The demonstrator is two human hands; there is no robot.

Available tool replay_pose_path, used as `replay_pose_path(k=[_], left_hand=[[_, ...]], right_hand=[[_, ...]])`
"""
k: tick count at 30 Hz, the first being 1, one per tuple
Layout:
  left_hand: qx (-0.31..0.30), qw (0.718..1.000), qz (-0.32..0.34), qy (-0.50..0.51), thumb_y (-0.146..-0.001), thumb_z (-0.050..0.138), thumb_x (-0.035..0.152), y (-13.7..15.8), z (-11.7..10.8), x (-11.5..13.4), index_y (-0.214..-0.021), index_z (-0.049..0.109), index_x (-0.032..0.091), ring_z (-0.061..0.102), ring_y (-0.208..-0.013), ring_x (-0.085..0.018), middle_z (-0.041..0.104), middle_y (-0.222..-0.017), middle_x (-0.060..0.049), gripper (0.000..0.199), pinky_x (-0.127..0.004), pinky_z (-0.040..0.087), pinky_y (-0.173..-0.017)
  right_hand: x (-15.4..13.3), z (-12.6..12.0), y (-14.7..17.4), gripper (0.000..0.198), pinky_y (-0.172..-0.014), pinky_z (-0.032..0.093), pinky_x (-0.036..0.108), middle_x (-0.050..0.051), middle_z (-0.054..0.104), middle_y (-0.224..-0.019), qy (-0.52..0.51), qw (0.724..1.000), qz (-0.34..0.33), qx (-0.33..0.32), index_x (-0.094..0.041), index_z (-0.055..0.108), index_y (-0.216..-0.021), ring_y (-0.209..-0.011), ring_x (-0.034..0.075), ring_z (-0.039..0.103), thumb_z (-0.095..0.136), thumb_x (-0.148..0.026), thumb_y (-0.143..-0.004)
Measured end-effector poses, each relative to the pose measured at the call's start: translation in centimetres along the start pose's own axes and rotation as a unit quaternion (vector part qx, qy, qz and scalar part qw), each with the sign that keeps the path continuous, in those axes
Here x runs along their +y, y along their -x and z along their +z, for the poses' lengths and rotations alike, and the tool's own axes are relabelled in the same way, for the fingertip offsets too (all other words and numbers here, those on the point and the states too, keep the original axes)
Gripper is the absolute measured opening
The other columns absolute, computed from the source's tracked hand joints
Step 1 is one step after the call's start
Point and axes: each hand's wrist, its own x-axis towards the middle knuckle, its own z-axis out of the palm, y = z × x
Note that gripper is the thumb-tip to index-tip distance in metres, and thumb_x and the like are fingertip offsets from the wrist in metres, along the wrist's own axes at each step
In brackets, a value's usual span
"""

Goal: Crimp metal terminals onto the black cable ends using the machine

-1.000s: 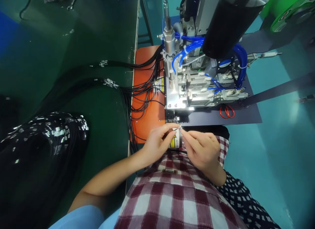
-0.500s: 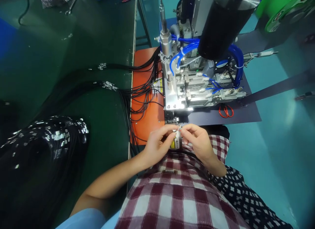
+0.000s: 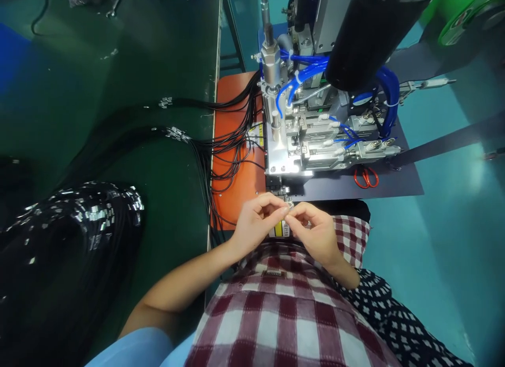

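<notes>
My left hand and my right hand meet in front of my waist, each with thumb and forefinger pinched together. Between the fingertips is a small pale wire end; most of it is covered by the fingers. Just beyond the fingers lies the front of a metal machine with blue air tubes. Under the hands a white and yellow label partly shows. Black cables run across an orange plate into the machine's left side.
On the dark green table at left lies a big bundle of black cables with silvery ends. Scissors with red handles lie right of the machine. A black cylinder hangs overhead, and a green reel stands at upper right.
My right hand has shifted slightly lower, its fingertips now closer against the left ones. The wire end is more hidden. The whole view has shifted a little.
</notes>
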Motion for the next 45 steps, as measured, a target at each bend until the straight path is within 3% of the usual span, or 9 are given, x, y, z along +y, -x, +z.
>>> replay_pose_path(k=[5,11,23,26,29,35,38,42,45], left_hand=[[-0.004,0.996,-0.056,0.064,-0.081,0.071,0.032,-0.1,0.0,-0.7,-0.076,0.067,0.015,0.053,-0.062,-0.008,0.063,-0.071,0.0,0.018,-0.02,0.043,-0.059],[-0.026,0.99,-0.101,0.097,-0.081,0.072,0.034,0.0,-0.2,-1.1,-0.079,0.068,0.014,0.05,-0.056,-0.006,0.062,-0.069,0.001,0.021,-0.018,0.04,-0.055],[-0.033,0.993,-0.078,0.078,-0.077,0.075,0.03,0.0,-0.3,-0.8,-0.082,0.072,0.014,0.06,-0.068,-0.01,0.068,-0.076,-0.002,0.017,-0.021,0.048,-0.067],[-0.033,0.995,-0.068,0.061,-0.078,0.074,0.03,0.0,-0.3,-0.9,-0.088,0.072,0.015,0.063,-0.077,-0.013,0.07,-0.085,-0.004,0.018,-0.023,0.05,-0.072],[-0.038,0.997,-0.06,0.037,-0.079,0.073,0.029,0.0,-0.3,-1.1,-0.089,0.072,0.014,0.064,-0.081,-0.014,0.071,-0.088,-0.005,0.017,-0.024,0.05,-0.075],[-0.041,0.997,-0.057,-0.025,-0.079,0.071,0.026,0.1,-0.3,-1.2,-0.085,0.072,0.013,0.058,-0.071,-0.012,0.067,-0.078,-0.003,0.015,-0.022,0.046,-0.066],[-0.036,0.997,-0.062,-0.037,-0.078,0.071,0.026,0.1,-0.2,-1.2,-0.08,0.071,0.013,0.056,-0.067,-0.011,0.066,-0.074,-0.002,0.014,-0.022,0.043,-0.063],[-0.012,0.996,-0.091,0.021,-0.076,0.074,0.03,0.0,-0.2,-1.2,-0.076,0.07,0.013,0.055,-0.063,-0.01,0.064,-0.07,-0.001,0.017,-0.021,0.042,-0.06],[0.003,0.99,-0.121,0.068,-0.074,0.076,0.035,-0.1,-0.3,-1.1,-0.074,0.069,0.014,0.051,-0.056,-0.008,0.062,-0.064,0.001,0.022,-0.019,0.04,-0.054]], right_hand=[[0.8,0.4,0.1,0.013,-0.055,0.043,0.025,-0.001,0.063,-0.068,0.033,0.999,-0.023,0.015,-0.019,0.063,-0.071,-0.061,0.012,0.056,0.066,-0.022,-0.084],[0.7,-2.0,-0.9,0.006,-0.056,0.046,0.027,0.001,0.069,-0.076,0.011,0.998,0.014,-0.057,-0.021,0.071,-0.083,-0.062,0.013,0.059,0.068,-0.026,-0.083],[0.2,-2.1,-1.0,0.007,-0.055,0.042,0.026,-0.001,0.062,-0.071,0.075,0.995,-0.062,-0.025,-0.02,0.065,-0.079,-0.061,0.012,0.053,0.065,-0.02,-0.086],[-0.1,-2.3,-0.9,0.008,-0.061,0.041,0.029,-0.001,0.061,-0.073,0.183,0.971,-0.149,-0.023,-0.02,0.063,-0.081,-0.062,0.012,0.052,0.061,-0.017,-0.088],[-0.4,-2.4,-0.8,0.007,-0.064,0.037,0.033,0.001,0.063,-0.076,0.32,0.916,-0.241,-0.026,-0.019,0.061,-0.086,-0.065,0.014,0.052,0.058,-0.016,-0.091],[-1.4,-2.3,-0.9,0.017,-0.065,0.036,0.034,0.005,0.061,-0.078,0.434,0.864,-0.253,-0.045,-0.017,0.06,-0.085,-0.071,0.019,0.051,0.047,-0.019,-0.096],[-1.9,-2.4,-0.9,0.02,-0.065,0.036,0.034,0.005,0.059,-0.077,0.423,0.875,-0.226,-0.064,-0.017,0.059,-0.083,-0.07,0.019,0.05,0.045,-0.02,-0.097],[-1.7,-2.7,-0.7,0.014,-0.065,0.041,0.03,0.002,0.059,-0.079,0.284,0.948,-0.135,-0.053,-0.019,0.059,-0.084,-0.069,0.015,0.052,0.05,-0.019,-0.095],[-1.0,-2.5,-0.5,0.006,-0.062,0.043,0.028,0.001,0.06,-0.08,0.189,0.979,-0.076,-0.024,-0.021,0.062,-0.09,-0.067,0.013,0.053,0.057,-0.02,-0.092]])
